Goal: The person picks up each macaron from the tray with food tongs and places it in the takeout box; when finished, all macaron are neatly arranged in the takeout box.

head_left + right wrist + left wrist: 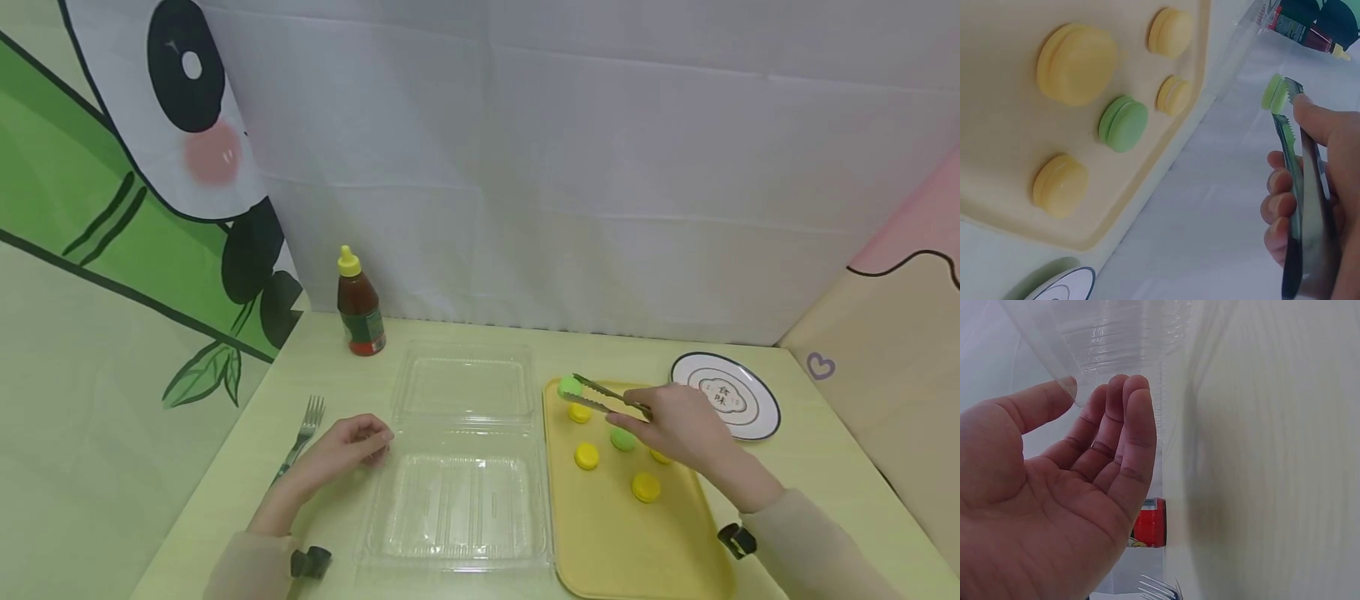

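My right hand (686,425) grips metal tongs (1315,231), their toothed tips closed on a green macaron (1274,94). In the right wrist view, that macaron is held up clear of the tray. Below it lies a yellow tray (622,550) with several yellow macarons (587,456) and another green macaron (622,439). My left hand (348,450) holds nothing; its fingers are loosely bent, palm showing in the left wrist view. Those fingertips are right at the left edge of a clear plastic container (457,508), which lies with its lid (465,387) folded back.
A fork (306,429) lies left of my left hand. At the back left stands a sauce bottle (362,308) with a yellow cap. A white plate (757,400) with a dark rim sits behind my right hand. A pale curtain (562,167) borders the table's back.
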{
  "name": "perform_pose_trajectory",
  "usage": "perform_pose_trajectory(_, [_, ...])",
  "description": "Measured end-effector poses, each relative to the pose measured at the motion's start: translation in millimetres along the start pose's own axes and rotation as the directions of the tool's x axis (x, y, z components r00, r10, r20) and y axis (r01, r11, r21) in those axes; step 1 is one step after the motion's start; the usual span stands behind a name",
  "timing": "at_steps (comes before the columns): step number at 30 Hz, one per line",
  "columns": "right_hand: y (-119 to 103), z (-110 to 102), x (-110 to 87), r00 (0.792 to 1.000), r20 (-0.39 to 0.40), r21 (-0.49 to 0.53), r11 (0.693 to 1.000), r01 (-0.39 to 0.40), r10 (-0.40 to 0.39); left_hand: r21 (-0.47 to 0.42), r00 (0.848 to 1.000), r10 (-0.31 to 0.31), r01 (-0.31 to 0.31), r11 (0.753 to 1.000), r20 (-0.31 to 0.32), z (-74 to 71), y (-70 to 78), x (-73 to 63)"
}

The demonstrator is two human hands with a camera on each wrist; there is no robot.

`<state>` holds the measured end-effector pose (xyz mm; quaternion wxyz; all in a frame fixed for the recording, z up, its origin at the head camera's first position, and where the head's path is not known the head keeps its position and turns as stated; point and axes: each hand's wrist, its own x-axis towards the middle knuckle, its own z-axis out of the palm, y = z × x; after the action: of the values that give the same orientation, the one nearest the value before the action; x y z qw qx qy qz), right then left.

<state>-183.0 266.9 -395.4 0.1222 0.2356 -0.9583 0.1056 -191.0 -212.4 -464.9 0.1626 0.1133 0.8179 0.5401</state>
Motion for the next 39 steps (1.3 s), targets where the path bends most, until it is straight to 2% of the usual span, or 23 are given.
perform_pose_trajectory(10, [-26, 2, 10.1, 0.996, -0.002, 0.047, 0.995, 0.089, -0.089, -0.006, 1.0, 0.014, -0.014, 1.0, 0.005, 0.5, 1.8, -0.4])
perform_pose_trajectory(19, [-46, 12, 19.3, 0.984, -0.058, 0.027, 0.985, 0.173, -0.171, -0.007, 1.0, 0.014, -0.014, 1.0, 0.0, 1.1, 1.0, -0.6])
perform_pose_trajectory(29, [-67, 18, 25.2, 0.974, -0.028, 0.094, 0.97, 0.226, -0.225, -0.009, 1.0, 0.024, -0.024, 1.0, 0.004, 0.6, 4.8, -2.5])
perform_pose_trajectory(39, [-87, 31, 31.1, 0.963, 0.005, 0.091, 0.959, 0.268, -0.269, -0.005, 1.0, 0.021, -0.021, 1.0, 0.0, 2.3, 5.7, -2.2])
